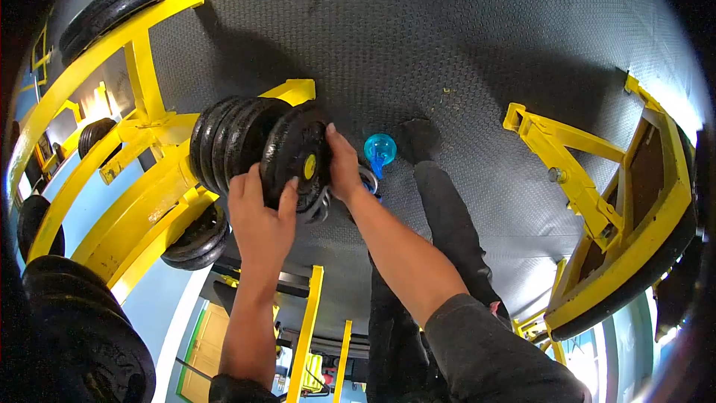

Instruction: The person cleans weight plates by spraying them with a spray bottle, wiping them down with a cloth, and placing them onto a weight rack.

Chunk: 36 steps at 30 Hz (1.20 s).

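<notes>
Both hands grip a black weight plate [287,151] by its rim. The yellow end of a peg [309,166] shows in the plate's centre hole. My left hand [261,209] is closed on the near-left edge, thumb lying against the plate's face. My right hand [343,164] wraps the right edge, its fingers partly hidden. Several more black plates [231,138] sit side by side behind it on the yellow rack [142,231], with a gap between them and the held plate. Below the plate are grey metal loops [322,207], too blurred to name.
A blue translucent bottle [380,149] stands on the black textured floor [358,30] beside my shoe [419,140]. More plates [115,11] hang on the rack's other pegs. To the right is a yellow-framed bench [619,224]. Yellow posts [306,336] rise in front.
</notes>
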Tool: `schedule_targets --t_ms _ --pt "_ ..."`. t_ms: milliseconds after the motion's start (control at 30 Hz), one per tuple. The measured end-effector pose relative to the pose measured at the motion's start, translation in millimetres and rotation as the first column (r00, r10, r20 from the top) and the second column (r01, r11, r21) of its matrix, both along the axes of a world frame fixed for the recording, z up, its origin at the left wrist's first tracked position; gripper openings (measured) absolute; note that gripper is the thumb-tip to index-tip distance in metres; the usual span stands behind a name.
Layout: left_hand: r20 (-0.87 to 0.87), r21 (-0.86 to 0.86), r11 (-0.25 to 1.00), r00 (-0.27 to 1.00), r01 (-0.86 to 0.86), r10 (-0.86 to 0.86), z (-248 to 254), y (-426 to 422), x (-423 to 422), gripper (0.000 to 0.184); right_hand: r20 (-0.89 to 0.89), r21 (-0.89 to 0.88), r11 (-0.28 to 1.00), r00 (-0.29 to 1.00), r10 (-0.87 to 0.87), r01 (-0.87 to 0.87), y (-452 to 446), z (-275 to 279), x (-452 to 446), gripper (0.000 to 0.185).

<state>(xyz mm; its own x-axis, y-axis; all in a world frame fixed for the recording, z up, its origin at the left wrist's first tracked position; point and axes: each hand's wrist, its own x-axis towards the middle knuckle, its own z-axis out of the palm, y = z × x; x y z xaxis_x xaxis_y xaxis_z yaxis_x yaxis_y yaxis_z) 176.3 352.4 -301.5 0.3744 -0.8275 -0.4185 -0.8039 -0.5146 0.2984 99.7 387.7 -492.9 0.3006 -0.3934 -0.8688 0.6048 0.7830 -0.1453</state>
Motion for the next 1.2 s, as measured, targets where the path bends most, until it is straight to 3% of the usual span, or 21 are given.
schedule_targets --t_ms 67,167,233,333,500,667,733,800,867,967,1033,1100,1167,1200 --pt "0.22 -0.086 0.974 0.958 0.208 -0.185 -2.9 3.0 9.4 0.044 -0.011 -0.006 1.0 1.0 0.014 -0.014 -0.1 -1.5 5.4 0.048" --pt "0.225 -0.074 0.974 0.955 0.215 -0.193 -4.5 10.0 23.5 0.052 0.061 0.06 0.997 0.997 -0.043 0.04 -2.9 6.3 13.6 0.048" --pt "0.209 -0.074 0.975 0.959 0.211 -0.192 -4.1 9.7 26.3 0.053 0.167 0.115 0.989 0.98 -0.11 0.092 2.2 -3.2 20.9 0.062" --pt "0.262 -0.003 0.969 0.935 0.247 -0.238 -4.0 9.7 27.8 0.058 0.242 0.091 0.993 0.965 -0.101 0.081 5.2 -10.3 22.7 0.065" --pt "0.437 -0.015 0.929 0.838 0.371 -0.327 -7.4 8.8 30.0 0.057 0.218 0.159 0.987 0.975 -0.039 0.003 -6.1 -1.0 20.4 0.065" --pt "0.455 0.022 0.949 0.842 0.315 -0.29 -13.0 14.0 34.2 0.056 0.3 0.174 0.985 0.953 -0.036 -0.017 -15.9 13.0 20.0 0.061" --pt "0.455 -0.016 0.951 0.849 0.307 -0.267 -14.4 14.4 32.4 0.06 0.256 0.098 0.995 0.967 -0.019 -0.007 -20.4 21.4 17.2 0.06" --pt "0.471 -0.014 0.958 0.847 0.286 -0.246 -17.7 20.5 27.7 0.065 0.255 0.1 0.992 0.966 0.047 -0.075 -14.4 11.2 12.7 0.058" --pt "0.452 -0.153 0.966 0.884 0.206 -0.118 -13.7 26.8 16.6 0.07 0.085 0.143 0.934 0.944 0.318 -0.328 -14.8 13.1 0.9 0.059" --pt "0.305 -0.24 0.97 0.952 0.045 0.031 -1.2 50.5 -20.3 0.076 0.053 0.05 0.838 0.839 0.541 -0.543 40.9 -38.4 -37.4 0.057" --pt "0.087 -0.244 0.968 0.993 -0.059 0.082 1.2 83.4 -55.3 0.077 -0.048 0.02 0.763 0.762 0.646 -0.646 62.1 -16.4 -65.7 0.051" --pt "-0.15 -0.07 0.987 0.979 -0.147 0.135 -0.2 128.6 -91.5 0.076 -0.225 0.051 0.592 0.568 0.792 -0.805 92.5 10.5 -95.4 0.041" --pt "-0.39 0.135 0.969 0.888 -0.205 0.242 -12.9 184.4 -115.9 0.076 -0.374 0.057 0.507 0.453 0.81 -0.86 116.3 37.1 -116.4 0.035" --pt "-0.39 0.114 0.972 0.891 -0.203 0.232 -16.3 212.9 -125.9 0.076 -0.388 0.042 0.51 0.457 0.801 -0.859 137.1 38.9 -126.6 0.035"
